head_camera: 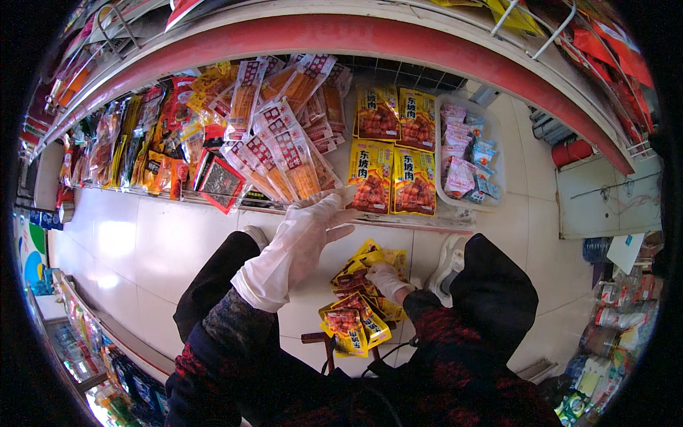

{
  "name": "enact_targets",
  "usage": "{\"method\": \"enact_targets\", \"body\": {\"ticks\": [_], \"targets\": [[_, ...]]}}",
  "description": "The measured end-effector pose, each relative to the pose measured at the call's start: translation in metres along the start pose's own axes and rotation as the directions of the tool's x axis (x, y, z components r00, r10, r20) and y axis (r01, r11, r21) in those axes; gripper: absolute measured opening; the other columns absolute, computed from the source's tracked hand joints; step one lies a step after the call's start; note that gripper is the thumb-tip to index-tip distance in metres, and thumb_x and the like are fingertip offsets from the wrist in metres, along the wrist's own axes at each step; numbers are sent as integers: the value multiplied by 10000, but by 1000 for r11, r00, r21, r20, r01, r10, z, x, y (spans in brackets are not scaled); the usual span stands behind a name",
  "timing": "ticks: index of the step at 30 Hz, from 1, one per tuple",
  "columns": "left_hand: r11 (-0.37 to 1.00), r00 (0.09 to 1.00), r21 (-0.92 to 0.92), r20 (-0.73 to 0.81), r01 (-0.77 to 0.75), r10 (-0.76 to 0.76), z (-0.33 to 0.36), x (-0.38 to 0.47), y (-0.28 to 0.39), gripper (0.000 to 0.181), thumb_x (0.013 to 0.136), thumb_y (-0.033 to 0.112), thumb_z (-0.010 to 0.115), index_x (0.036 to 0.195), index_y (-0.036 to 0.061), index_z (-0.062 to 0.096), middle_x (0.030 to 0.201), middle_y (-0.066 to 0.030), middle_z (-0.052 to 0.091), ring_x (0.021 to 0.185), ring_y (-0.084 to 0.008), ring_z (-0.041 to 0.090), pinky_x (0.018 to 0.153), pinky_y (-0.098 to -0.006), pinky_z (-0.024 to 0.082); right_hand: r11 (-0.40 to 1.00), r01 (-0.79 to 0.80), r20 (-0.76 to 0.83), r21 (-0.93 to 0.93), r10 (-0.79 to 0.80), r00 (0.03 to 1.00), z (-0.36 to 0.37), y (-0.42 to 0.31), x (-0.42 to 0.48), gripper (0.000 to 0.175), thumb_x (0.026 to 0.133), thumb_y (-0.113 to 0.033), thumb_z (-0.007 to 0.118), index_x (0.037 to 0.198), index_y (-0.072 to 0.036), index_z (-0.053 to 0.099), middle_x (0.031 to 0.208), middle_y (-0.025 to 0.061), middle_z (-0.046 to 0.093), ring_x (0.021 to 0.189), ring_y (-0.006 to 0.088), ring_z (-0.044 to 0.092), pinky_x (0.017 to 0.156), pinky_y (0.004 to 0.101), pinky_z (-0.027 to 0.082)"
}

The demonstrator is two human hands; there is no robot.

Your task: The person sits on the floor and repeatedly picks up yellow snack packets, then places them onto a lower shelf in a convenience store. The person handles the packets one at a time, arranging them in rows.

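My left hand (315, 227), in a thin white glove, is held above the front edge of the low shelf (453, 221). Its fingers are spread and nothing shows in them. Just beyond lie clear packets of orange snack strips (291, 155). Four yellow meat-snack packets (371, 176), bearing writing, lie in two rows on the shelf, right of that hand. Lower down, my gloved right hand (385, 278) touches a loose pile of matching yellow packets (349, 325) between my knees. Its fingers are curled against the pile; whether they grip a packet is unclear.
A clear plastic tub (496, 128) of pink and blue small packs stands right of the yellow rows. Assorted snack bags (155, 123) crowd the shelf's left. A red-edged upper shelf (320, 34) overhangs everything. Brown stool parts (315, 337) show below the pile. Goods line both sides.
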State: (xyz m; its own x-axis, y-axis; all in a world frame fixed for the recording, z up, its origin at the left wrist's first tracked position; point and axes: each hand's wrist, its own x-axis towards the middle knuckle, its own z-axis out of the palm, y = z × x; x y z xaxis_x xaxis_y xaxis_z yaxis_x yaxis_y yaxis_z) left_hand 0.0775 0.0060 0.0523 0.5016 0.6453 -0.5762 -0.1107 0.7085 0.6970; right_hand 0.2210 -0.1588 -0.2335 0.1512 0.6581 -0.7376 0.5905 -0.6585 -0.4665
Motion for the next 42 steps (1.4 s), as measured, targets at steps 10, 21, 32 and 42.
{"method": "enact_targets", "body": {"ticks": [10, 21, 32, 42], "targets": [[999, 999, 30, 50, -23, 21, -10, -9, -19, 381, 898, 227, 502, 1198, -6, 472, 1160, -100, 534, 1021, -219, 533, 886, -350, 436, 972, 217, 65, -86, -212, 975, -6, 16, -29, 254, 747, -269, 659, 830, -37, 598, 828, 140, 603, 806, 288, 577, 693, 377, 454], [972, 996, 217, 10, -89, 89, -39, -22, -40, 327, 868, 291, 555, 1093, 55, 582, 888, -3, 580, 783, -129, 513, 725, -283, 417, 961, 271, 118, 56, -276, 954, -28, -4, -75, 219, 777, -192, 640, 846, -9, 541, 803, 105, 574, 764, 187, 554, 667, 319, 450], [528, 955, 797, 225, -293, 191, -60, -13, -85, 347, 844, 269, 513, 1083, 31, 595, 894, -161, 643, 854, -226, 616, 767, -296, 457, 994, 47, 66, 96, -54, 996, -29, -13, -90, 179, 787, -208, 630, 822, -39, 582, 888, 93, 650, 806, 206, 626, 668, 316, 493], [813, 966, 527, 197, -248, 167, -35, -41, -19, 348, 908, 239, 521, 1177, 19, 541, 1042, -18, 574, 957, -80, 488, 864, -215, 384, 922, -212, -122, -324, 181, 976, 9, -24, -26, 869, 716, -452, 674, 1369, -64, 252, 1268, 162, 467, 1192, 329, 416, 981, 373, 338]]}}
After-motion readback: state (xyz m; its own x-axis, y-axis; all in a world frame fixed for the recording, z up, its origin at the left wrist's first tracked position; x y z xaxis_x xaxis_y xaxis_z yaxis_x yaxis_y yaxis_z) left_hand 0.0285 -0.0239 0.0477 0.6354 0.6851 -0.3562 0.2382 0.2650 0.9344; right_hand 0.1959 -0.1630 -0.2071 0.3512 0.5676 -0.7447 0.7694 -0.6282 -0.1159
